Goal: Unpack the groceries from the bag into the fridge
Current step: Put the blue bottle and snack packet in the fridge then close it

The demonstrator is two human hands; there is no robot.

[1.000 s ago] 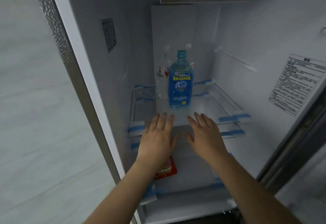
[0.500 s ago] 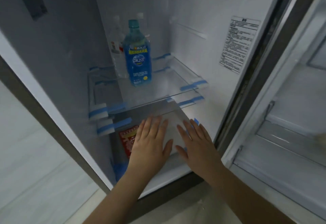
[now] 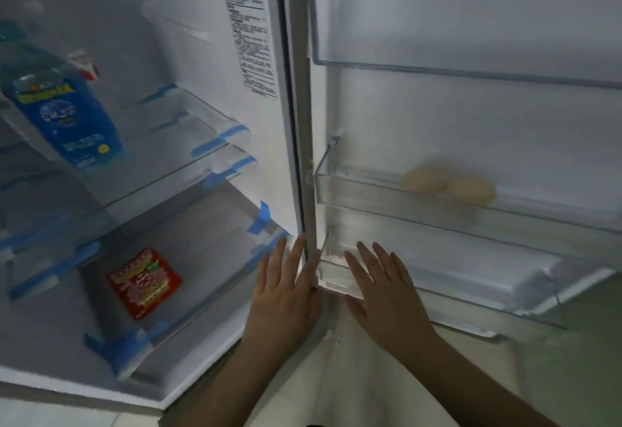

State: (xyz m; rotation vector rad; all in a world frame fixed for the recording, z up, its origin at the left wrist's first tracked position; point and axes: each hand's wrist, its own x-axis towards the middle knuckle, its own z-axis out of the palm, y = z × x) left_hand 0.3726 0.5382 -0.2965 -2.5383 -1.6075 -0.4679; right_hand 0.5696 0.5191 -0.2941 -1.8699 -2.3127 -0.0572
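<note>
Open white fridge ahead, my left hand (image 3: pixel 286 295) and right hand (image 3: pixel 387 288) both flat and empty; two pale eggs (image 3: pixel 447 186) loose in clear door bin (image 3: pixel 353 191) could roll if door swings.

Single head-worn camera, close to an open fridge (image 3: pixel 255 56).
It looks forward and down, toward the seam between the shelves (image 3: pixel 161 187) and the door (image 3: pixel 471 117).

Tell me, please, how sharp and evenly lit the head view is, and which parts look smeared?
Head view: motion blur smears the blue bottle and the two eggs in the door bin; the red packet and both hands, left hand and right hand, read clearer; light is dim and bluish, brightest on the inner right wall; wide-angle lens bends the shelves.
</note>
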